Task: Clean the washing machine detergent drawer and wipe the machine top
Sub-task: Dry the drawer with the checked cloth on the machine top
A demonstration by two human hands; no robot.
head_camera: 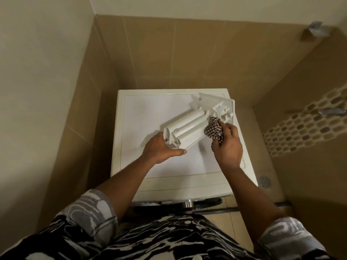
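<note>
On the washing machine top [150, 166], the detergent drawer [187, 126] lay fully out of its slot, underside up and on a slant. Its front panel pointed toward the far right corner and its back end toward the person. Left hand [161, 148] gripped that near end, thumb stretched along the surface beneath it, and that was the anchor. Right hand [228, 147] had a checked cloth [214, 129] bunched in curled fingers, pressed against the drawer where the rounded channels met the front panel.

Good spot to work, by my reckoning: that junction was all ledges and clips, just where residue would collect. To do it well, the cloth wanted a tight corner pushed into each recess rather than a fat wad skating across. Short strokes along the channels, away from the panel, should lift grime instead of packing it in. The bracing hand mattered too, since light plastic would likely skid on that smooth white surface. Whether the cloth was damp, I could not tell. Wiping the washing machine top itself, I judged, would need the drawer lifted off it first.
</note>
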